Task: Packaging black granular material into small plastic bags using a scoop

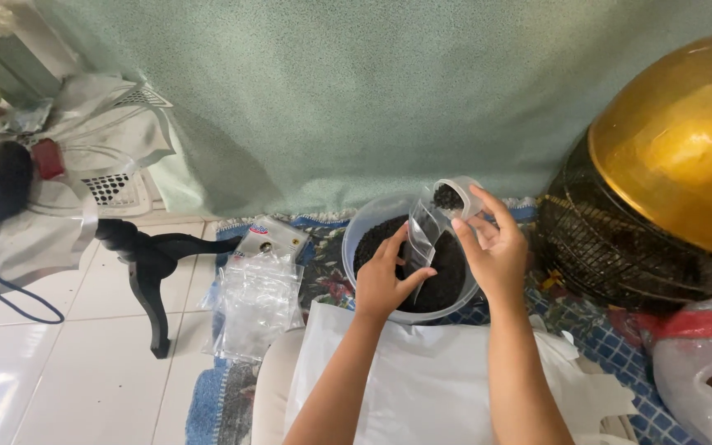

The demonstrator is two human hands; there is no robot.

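Note:
My left hand (385, 280) pinches a small clear plastic bag (422, 235) by its lower edge and holds it over a clear plastic bowl (358, 227) full of dark, soil-like grains. My right hand (494, 247) grips a small clear cup (455, 198) with dark grains in it, tilted toward the mouth of the bag. Both hands hover above the bowl, which sits on a patterned blue mat (323, 272) in front of me.
A pile of small clear bags (255, 301) lies on the mat left of the bowl. A white plastic sheet (422, 379) covers my lap. A gold dome on a dark wire basket (661, 198) stands to the right, a black stand (150, 264) to the left on white tiles.

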